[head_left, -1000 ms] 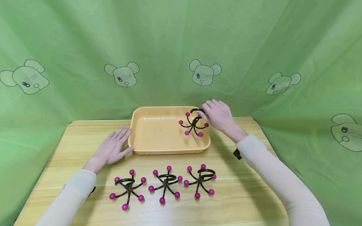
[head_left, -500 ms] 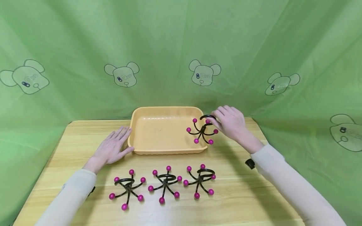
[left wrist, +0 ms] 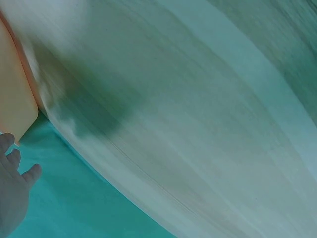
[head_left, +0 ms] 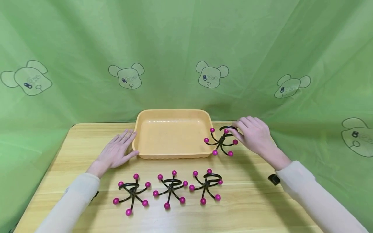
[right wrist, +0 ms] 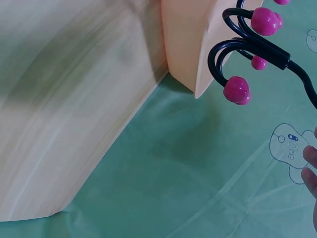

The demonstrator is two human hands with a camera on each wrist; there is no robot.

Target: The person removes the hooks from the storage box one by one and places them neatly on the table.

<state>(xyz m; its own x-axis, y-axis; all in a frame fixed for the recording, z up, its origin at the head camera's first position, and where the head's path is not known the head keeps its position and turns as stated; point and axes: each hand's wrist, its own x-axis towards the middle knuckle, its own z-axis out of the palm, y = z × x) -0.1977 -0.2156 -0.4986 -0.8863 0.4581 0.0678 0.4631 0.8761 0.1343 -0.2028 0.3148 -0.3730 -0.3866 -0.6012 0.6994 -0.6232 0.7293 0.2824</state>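
Note:
My right hand (head_left: 254, 134) pinches the black ring handle of a claw massager (head_left: 222, 139) with pink ball tips. That massager is lifted at the right end of a yellow plastic tray (head_left: 175, 156), its left balls overlapping the tray's rim in the head view. In the right wrist view the massager's stem (right wrist: 270, 52) and curved prongs show at upper right, with a few fingertips (right wrist: 311, 157) at the edge. My left hand (head_left: 116, 153) lies with fingers straight against the tray's left side. In the left wrist view its fingers (left wrist: 30, 174) show beside the tray corner (left wrist: 20, 99).
Three more claw massagers stand in a row on the wooden table (head_left: 247, 207) before the tray: left (head_left: 132, 191), middle (head_left: 170, 187) and right (head_left: 207, 184). A green curtain (head_left: 172, 38) with mouse-head prints hangs behind the table and along both sides.
My right hand has carried the massager from above the tray's right part to the right and slightly toward me, past the rim. The left hand and the row of massagers stay put.

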